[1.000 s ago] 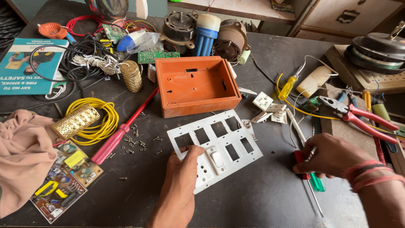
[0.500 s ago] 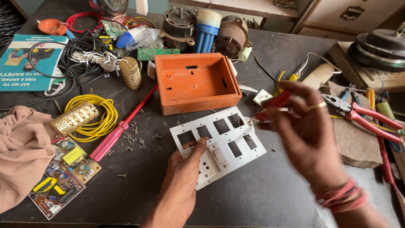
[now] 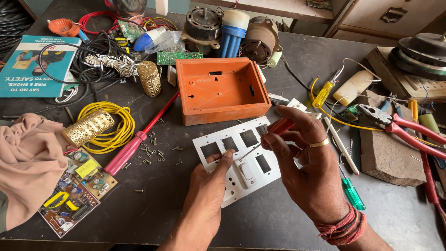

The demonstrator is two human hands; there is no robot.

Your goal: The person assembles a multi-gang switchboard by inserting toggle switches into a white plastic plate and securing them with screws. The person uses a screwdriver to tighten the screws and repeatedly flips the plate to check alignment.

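The white switch plate (image 3: 241,160) lay flat on the dark worktop (image 3: 153,211), just in front of the orange box (image 3: 220,88). The left hand (image 3: 209,193) pinned its near edge, fingers pressed down and holding nothing. The right hand (image 3: 309,162) gripped a red-handled screwdriver (image 3: 272,132), tip at a cutout (best kept upright, plate held steady). Loose screws (image 3: 155,151), wires and pliers (image 3: 399,125) crowded the cluttered workshop surface.

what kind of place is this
Most likely an electrical repair workbench: small motors at the back, a bare circuit board, red pliers, and a white switch plate under the hands.
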